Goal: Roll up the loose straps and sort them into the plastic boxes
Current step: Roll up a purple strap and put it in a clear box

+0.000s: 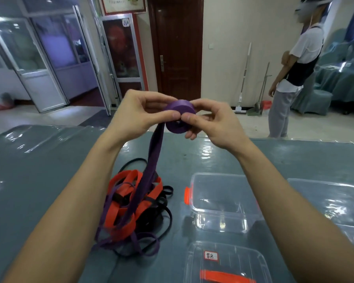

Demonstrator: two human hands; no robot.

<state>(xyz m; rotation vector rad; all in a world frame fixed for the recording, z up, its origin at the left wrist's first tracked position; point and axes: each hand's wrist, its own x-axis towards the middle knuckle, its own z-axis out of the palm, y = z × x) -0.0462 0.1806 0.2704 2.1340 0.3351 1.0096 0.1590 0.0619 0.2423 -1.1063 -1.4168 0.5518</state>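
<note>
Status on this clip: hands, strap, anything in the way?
Grips: left hand and right hand both pinch the purple roll. Its loose tail hangs into the tangled strap pile; may snag. Beside it, clear box stands open.

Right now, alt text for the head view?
The left hand and right hand pinch a partly wound purple strap roll above a grey-green table, its tail hanging into a tangle of orange, purple and black straps. Clear plastic boxes sit to the right.

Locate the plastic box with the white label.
In the head view the labelled box sits at the bottom edge, right of centre, nearer than the orange-clipped box and right of the strap pile.
</note>
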